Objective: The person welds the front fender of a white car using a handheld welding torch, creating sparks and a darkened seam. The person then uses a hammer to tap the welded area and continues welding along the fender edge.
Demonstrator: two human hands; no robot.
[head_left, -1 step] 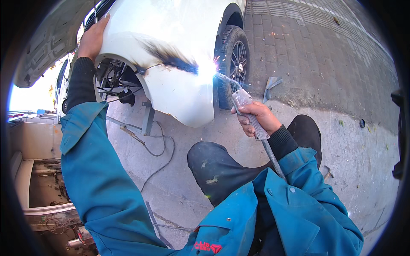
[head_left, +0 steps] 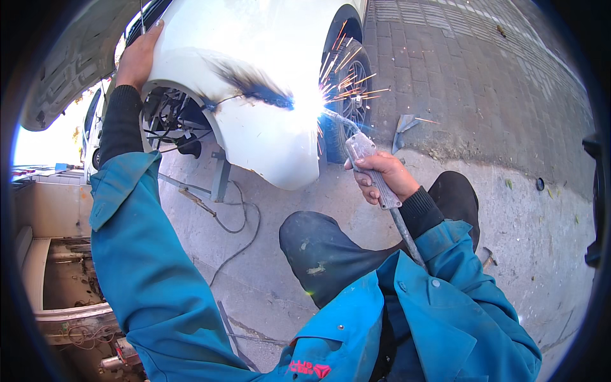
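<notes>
My left hand (head_left: 139,60) grips the upper edge of a white car body panel (head_left: 267,146), beside a thin metal rod (head_left: 142,19). My right hand (head_left: 386,176) is wrapped round the grey handle of a welding torch (head_left: 364,150). The torch's bent neck reaches to a blinding white arc on the panel, with orange sparks spraying from it. Soot (head_left: 248,83) streaks the panel left of the arc, whose glare hides the torch tip.
A wheel (head_left: 347,137) stands right of the panel; an opening (head_left: 175,114) shows mechanical parts. A raised panel (head_left: 60,70) is upper left, a rusty body shell (head_left: 54,210) lower left. Cables (head_left: 253,216), a stand (head_left: 220,178), a metal scrap (head_left: 402,130) and a hammer (head_left: 489,258) lie around.
The shower of orange sparks is much larger and spreads up and to the right across the wheel. My hands and the torch show no visible movement.
</notes>
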